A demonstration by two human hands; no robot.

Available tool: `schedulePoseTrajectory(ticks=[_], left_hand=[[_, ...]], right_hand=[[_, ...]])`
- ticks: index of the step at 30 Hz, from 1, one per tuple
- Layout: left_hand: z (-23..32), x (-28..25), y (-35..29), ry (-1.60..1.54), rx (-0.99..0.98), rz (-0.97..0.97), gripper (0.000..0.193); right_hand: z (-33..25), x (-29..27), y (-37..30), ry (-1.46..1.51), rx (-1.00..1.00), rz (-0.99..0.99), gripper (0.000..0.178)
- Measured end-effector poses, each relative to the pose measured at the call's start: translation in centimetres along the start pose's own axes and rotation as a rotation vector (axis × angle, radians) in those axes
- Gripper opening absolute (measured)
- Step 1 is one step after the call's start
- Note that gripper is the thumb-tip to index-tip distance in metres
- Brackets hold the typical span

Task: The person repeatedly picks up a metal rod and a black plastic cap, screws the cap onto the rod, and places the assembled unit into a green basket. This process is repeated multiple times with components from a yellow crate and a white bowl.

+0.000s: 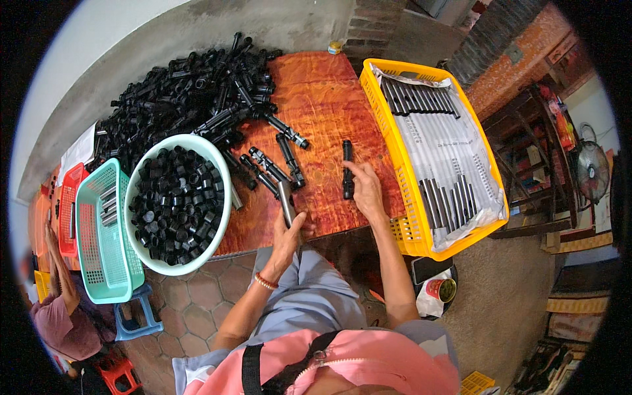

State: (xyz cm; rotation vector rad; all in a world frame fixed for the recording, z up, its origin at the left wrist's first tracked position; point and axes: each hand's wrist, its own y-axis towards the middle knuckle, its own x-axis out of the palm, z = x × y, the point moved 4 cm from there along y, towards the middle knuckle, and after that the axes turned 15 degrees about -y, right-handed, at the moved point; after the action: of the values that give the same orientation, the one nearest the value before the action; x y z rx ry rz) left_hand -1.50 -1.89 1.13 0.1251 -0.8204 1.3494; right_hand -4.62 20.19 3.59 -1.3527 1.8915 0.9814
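My left hand (pixel 287 245) is closed around a grey metal tube (pixel 286 203), which stands tilted at the table's near edge. Its upper end is close to several loose black ribbed plastic pieces (pixel 264 172). To the right, a black rod-shaped piece (pixel 347 155) with ribbed ends lies on the wooden table (pixel 316 99). My right hand (pixel 368 189) rests beside this piece, index finger stretched out and touching it. The thumb is apart from that finger, and the remaining fingers are partly hidden.
A big heap of black pieces (pixel 191 85) covers the back left. Nearer stand a pale basin (pixel 225 197) of black caps, a mint basket (pixel 99 280) and a red basket (pixel 71 191). A yellow crate (pixel 484 141) with dark tubes is at right. A person (pixel 62 322) sits far left.
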Motion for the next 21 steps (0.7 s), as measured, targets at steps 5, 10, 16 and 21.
schedulePoseTrajectory(ticks=[5,10,16,21], left_hand=[[0.2,-1.0,-1.1,-0.031,0.048,-0.042,0.022],[0.2,-1.0,-1.0,-0.043,0.035,-0.087,0.021],[1.2,-1.9,-1.8,-0.098,0.014,-0.072,0.019],[2.4,-1.3,-2.3,-0.255,-0.052,-0.12,0.025]], right_hand=[[-0.9,-1.2,0.9,-0.335,-0.278,-0.151,0.037],[-1.7,-2.6,1.5,-0.562,-0.493,-0.079,0.019],[-4.6,-3.7,-0.9,-0.372,-0.515,0.064,0.026],[-8.4,-3.1,-6.9,0.063,-0.194,0.012,0.029]])
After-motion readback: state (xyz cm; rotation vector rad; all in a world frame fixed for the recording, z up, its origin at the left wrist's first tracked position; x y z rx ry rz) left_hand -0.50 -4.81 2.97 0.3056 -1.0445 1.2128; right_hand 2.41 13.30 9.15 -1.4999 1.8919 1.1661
